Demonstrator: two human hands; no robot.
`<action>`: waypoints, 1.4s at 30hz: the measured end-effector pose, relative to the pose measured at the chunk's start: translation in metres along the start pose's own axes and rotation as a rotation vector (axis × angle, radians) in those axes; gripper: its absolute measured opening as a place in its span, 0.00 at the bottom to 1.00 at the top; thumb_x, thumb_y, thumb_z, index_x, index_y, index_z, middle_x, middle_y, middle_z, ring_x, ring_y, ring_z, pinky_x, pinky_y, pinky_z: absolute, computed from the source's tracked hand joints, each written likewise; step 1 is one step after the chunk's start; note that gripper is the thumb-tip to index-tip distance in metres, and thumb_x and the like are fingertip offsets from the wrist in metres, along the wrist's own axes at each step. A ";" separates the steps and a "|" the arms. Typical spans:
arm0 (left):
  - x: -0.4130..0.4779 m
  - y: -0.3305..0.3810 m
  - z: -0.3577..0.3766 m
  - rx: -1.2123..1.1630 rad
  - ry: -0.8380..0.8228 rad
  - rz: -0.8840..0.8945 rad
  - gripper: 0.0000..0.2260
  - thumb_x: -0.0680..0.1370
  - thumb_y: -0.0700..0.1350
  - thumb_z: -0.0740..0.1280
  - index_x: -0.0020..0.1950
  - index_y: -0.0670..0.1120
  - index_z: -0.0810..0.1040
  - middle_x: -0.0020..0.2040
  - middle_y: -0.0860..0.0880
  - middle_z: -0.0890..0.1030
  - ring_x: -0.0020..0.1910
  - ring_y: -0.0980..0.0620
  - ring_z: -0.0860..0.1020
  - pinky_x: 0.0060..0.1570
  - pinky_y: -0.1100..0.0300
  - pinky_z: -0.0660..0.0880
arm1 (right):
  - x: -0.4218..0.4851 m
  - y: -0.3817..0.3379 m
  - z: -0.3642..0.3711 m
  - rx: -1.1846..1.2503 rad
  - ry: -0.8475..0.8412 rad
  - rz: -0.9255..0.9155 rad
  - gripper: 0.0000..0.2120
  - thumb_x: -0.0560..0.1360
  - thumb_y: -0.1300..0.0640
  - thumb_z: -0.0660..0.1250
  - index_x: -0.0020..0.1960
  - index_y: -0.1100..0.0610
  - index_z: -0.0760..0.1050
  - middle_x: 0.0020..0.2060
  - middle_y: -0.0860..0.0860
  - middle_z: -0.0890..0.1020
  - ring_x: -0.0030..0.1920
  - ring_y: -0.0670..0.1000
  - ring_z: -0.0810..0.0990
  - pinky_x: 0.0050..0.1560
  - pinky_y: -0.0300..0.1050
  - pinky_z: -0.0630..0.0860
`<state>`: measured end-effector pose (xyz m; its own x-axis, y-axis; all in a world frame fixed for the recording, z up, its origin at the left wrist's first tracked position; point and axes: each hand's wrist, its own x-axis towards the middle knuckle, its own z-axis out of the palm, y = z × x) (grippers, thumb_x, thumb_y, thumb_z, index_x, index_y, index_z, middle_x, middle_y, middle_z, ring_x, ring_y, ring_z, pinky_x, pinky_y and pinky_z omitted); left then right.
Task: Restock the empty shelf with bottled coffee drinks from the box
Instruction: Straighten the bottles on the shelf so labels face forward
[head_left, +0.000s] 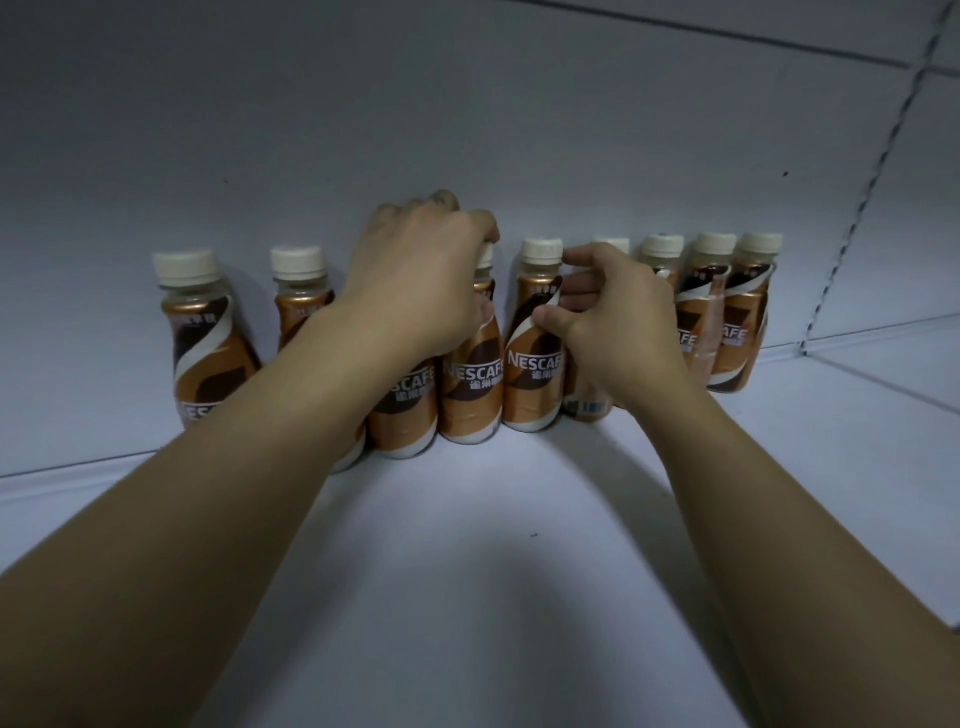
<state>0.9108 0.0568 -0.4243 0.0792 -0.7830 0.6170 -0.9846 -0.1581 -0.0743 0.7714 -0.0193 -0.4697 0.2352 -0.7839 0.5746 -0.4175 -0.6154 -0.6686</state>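
Several brown and gold bottled coffee drinks with cream caps stand in a row along the back of the white shelf (493, 545). My left hand (415, 275) curls over the tops of two middle bottles, one of them a bottle (470, 395) with its cap half hidden under my fingers. My right hand (608, 317) pinches the shoulder of the neighbouring bottle (532, 379) with thumb and fingers. The box is out of sight.
The white back panel (467, 130) rises right behind the bottles. A slotted metal upright (852, 228) runs down at the right, where another shelf bay begins. Bare shelf surface lies in front of the row between my forearms.
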 end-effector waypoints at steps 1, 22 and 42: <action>0.000 0.000 0.000 0.000 -0.003 -0.001 0.26 0.73 0.51 0.72 0.70 0.51 0.71 0.62 0.44 0.74 0.60 0.43 0.73 0.60 0.50 0.68 | 0.000 0.000 0.000 -0.011 0.002 -0.007 0.28 0.70 0.56 0.75 0.68 0.53 0.71 0.54 0.48 0.82 0.53 0.47 0.80 0.58 0.50 0.79; 0.008 0.021 -0.010 -0.045 -0.059 0.025 0.32 0.72 0.59 0.70 0.73 0.51 0.66 0.69 0.45 0.68 0.66 0.43 0.68 0.63 0.48 0.67 | 0.013 0.029 -0.027 -0.060 0.174 0.060 0.26 0.71 0.44 0.73 0.65 0.53 0.75 0.53 0.48 0.82 0.52 0.47 0.80 0.56 0.48 0.79; 0.035 0.043 0.016 0.004 -0.014 0.092 0.26 0.72 0.53 0.72 0.68 0.53 0.71 0.63 0.46 0.75 0.62 0.44 0.71 0.63 0.49 0.62 | 0.021 0.032 -0.031 0.159 -0.028 0.145 0.25 0.72 0.61 0.72 0.67 0.54 0.69 0.45 0.42 0.80 0.49 0.43 0.81 0.56 0.48 0.79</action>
<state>0.8742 0.0126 -0.4185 -0.0095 -0.8025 0.5966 -0.9871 -0.0877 -0.1337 0.7356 -0.0532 -0.4639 0.2084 -0.8657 0.4551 -0.3057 -0.4996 -0.8105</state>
